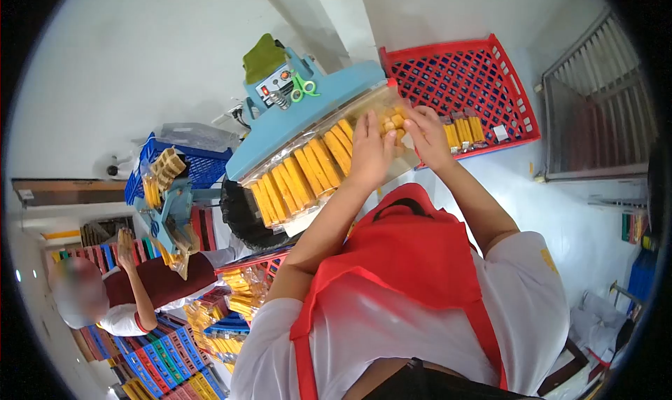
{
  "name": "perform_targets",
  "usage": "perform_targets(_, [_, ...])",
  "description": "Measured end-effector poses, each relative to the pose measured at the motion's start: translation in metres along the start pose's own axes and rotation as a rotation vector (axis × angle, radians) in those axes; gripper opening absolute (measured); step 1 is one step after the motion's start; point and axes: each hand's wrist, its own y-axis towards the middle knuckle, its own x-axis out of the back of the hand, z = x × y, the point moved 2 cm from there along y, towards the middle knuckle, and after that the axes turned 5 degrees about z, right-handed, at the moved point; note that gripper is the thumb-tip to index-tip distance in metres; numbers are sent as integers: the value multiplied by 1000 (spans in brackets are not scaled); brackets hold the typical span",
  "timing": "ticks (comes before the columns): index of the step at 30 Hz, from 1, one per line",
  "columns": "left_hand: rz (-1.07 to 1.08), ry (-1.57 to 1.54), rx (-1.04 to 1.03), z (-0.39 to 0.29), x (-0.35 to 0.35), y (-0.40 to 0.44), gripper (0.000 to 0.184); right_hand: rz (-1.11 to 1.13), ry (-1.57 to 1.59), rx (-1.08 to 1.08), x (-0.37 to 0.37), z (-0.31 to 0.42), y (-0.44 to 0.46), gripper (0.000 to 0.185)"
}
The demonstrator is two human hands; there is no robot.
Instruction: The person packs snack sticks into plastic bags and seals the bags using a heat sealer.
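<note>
My left hand point(371, 148) and my right hand point(428, 137) are on either side of a see-through plastic bag point(393, 120) of small yellow pieces. Both have their fingers bent against it, gripping its sides. The bag lies at the right end of a light-blue sealing machine point(308, 109), along its front edge. To the left of my left hand, a row of packs of yellow sticks point(301, 172) lines the same edge. Part of the bag is hidden under my fingers.
Green-handled scissors point(304, 87) and a green cloth point(264, 58) rest on the machine. Right of it, a red crate point(458, 71) holds finished-looking packs point(467, 130). A black bag point(245, 218) hangs below left. Another person point(164, 284) works at a second machine point(175, 214) on the left.
</note>
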Motion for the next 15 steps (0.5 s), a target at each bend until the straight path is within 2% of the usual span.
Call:
perform_targets(1, [-8, 129, 24, -5, 5, 0, 54, -21, -49, 15, 0, 2, 0, 26])
perform_targets(2, [-18, 130, 31, -10, 8, 1, 54, -42, -100, 28, 3, 5, 0, 22])
perform_targets(4, [-95, -26, 13, -16, 15, 0, 42, -49, -172, 34, 9, 13, 0, 21])
perform_targets(6, [-228, -56, -211, -5, 6, 1, 28, -50, -228, 59, 9, 18, 5, 21])
perform_targets(7, [-201, -71, -137, -3, 7, 0, 23, -26, -205, 90, 7, 17, 6, 20])
perform_targets(8, [-185, -94, -55, -3, 7, -3, 19, 79, -227, -79, 11, 37, 9, 19])
perform_targets(9, [-198, -118, -47, -1, 9, -5, 14, 60, -215, 20, 8, 26, 10, 18])
perform_targets(11, [-400, -373, -30, -7, 13, -6, 12, 51, -146, -61, 8, 38, 12, 16])
perform_targets(12, [-381, -612, 29, -1, 5, -3, 11, 54, -110, -80, 9, 32, 12, 15])
perform_targets(13, [-347, -861, 75, 4, 1, -1, 10, 92, 75, -169, 10, 26, 12, 13])
perform_targets(14, [-385, -850, 81, 9, 4, -4, 10, 129, 249, -272, 11, 19, 12, 12])
perform_targets(15, [-225, -951, 147, 13, 2, -5, 9, 153, 252, -260, 13, 16, 13, 12])
